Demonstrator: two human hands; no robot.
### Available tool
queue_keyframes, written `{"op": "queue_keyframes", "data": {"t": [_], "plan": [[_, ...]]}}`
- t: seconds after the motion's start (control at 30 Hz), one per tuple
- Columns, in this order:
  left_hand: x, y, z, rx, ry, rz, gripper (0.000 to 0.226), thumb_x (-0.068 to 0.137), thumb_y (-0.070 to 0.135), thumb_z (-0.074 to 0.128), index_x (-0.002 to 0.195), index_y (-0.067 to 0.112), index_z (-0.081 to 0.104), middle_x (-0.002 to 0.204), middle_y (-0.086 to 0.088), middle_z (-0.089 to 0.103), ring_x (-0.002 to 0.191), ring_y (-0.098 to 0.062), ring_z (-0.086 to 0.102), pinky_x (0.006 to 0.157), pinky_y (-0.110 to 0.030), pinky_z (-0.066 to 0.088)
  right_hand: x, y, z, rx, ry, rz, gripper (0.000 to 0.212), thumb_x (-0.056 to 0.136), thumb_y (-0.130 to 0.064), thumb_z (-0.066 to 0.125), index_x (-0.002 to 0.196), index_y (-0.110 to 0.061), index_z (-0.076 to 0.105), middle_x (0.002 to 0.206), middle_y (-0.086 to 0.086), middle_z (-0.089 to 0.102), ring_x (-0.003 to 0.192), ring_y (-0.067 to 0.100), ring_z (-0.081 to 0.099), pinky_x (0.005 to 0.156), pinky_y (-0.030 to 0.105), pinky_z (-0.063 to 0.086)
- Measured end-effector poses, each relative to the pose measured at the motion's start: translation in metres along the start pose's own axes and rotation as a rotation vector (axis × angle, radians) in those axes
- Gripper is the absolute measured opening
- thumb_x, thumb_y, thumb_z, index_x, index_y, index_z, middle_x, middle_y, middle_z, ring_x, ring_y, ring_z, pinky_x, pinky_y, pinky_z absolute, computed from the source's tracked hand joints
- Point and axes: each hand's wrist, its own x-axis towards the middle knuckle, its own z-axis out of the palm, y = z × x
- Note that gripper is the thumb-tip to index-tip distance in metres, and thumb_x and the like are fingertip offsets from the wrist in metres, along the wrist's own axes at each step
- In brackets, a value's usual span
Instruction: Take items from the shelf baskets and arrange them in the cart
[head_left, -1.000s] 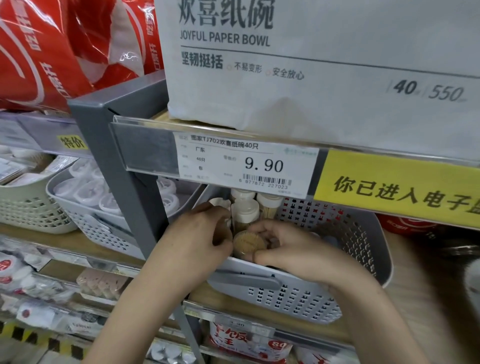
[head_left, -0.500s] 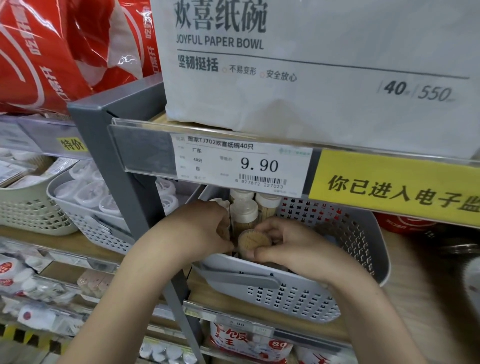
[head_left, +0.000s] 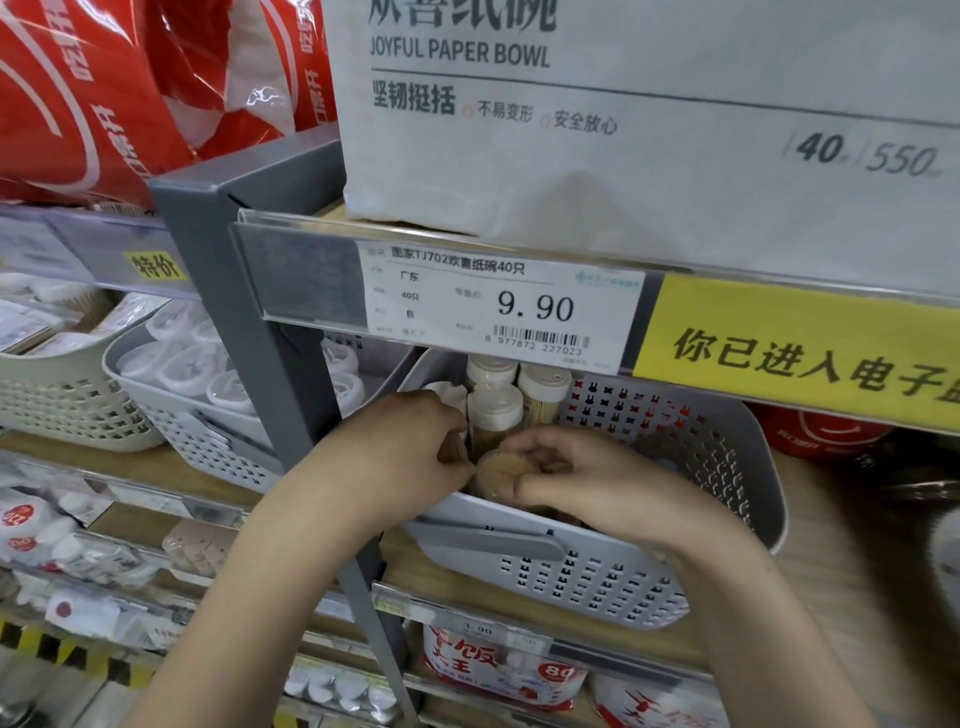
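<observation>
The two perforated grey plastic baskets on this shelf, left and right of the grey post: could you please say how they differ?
The left grey perforated basket holds round white flat packs and nobody touches it; the right grey perforated basket holds upright clear toothpick jars with white caps, and both hands reach into it. Both share the same grey plastic and a front handle.

Head camera looks down, close, into a shelf basket.

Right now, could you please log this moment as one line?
stage: picking | left hand: in grey basket | right hand: grips toothpick jar | cart: unseen
</observation>
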Motion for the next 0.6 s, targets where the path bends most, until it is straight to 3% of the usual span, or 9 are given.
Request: {"op": "queue_keyframes", "data": {"t": [0.23, 0.33, 0.47, 0.6], "plan": [[-0.013, -0.001, 0.003, -0.095, 0.149, 0.007, 0.021, 0.095, 0.02, 0.043, 0.111, 0.018, 0.056, 0.106, 0.001, 0.062, 0.095, -0.018, 0.056, 0.081, -0.034, 0.046, 0.003, -0.002, 0.001, -0.001, -0.053, -0.014, 0.043, 0.091, -0.02, 0.061, 0.132, -0.022, 0.051, 0.116, -0.007, 0.059, 0.11, 0.007, 0.056, 0.101, 0.024, 0.041], [-0.022, -0.001, 0.01, -0.097, 0.217, 0.031, 0.022, 0.094, 0.017, 0.043, 0.108, 0.019, 0.059, 0.111, 0.005, 0.058, 0.097, -0.018, 0.057, 0.081, -0.037, 0.047, 0.003, 0.0, 0.002, -0.019, -0.044, -0.018, 0.042, 0.092, -0.023, 0.06, 0.133, -0.022, 0.051, 0.115, -0.008, 0.058, 0.109, 0.006, 0.055, 0.097, 0.02, 0.041], [-0.031, 0.0, 0.014, -0.101, 0.312, 0.058, 0.026, 0.093, 0.013, 0.046, 0.112, 0.018, 0.063, 0.12, 0.008, 0.056, 0.102, -0.018, 0.058, 0.083, -0.037, 0.049, 0.004, 0.003, 0.003, -0.004, -0.007, -0.015, 0.039, 0.092, -0.028, 0.059, 0.13, -0.024, 0.052, 0.118, -0.007, 0.059, 0.11, 0.008, 0.056, 0.099, 0.027, 0.044], [-0.04, 0.002, 0.015, -0.107, 0.359, 0.051, 0.027, 0.092, 0.013, 0.05, 0.116, 0.017, 0.063, 0.116, 0.005, 0.059, 0.099, -0.018, 0.059, 0.082, -0.035, 0.05, 0.004, 0.004, 0.004, -0.012, 0.052, -0.061, 0.023, 0.092, -0.027, 0.06, 0.114, -0.03, 0.058, 0.105, -0.017, 0.06, 0.1, 0.001, 0.056, 0.091, 0.022, 0.045]]}}
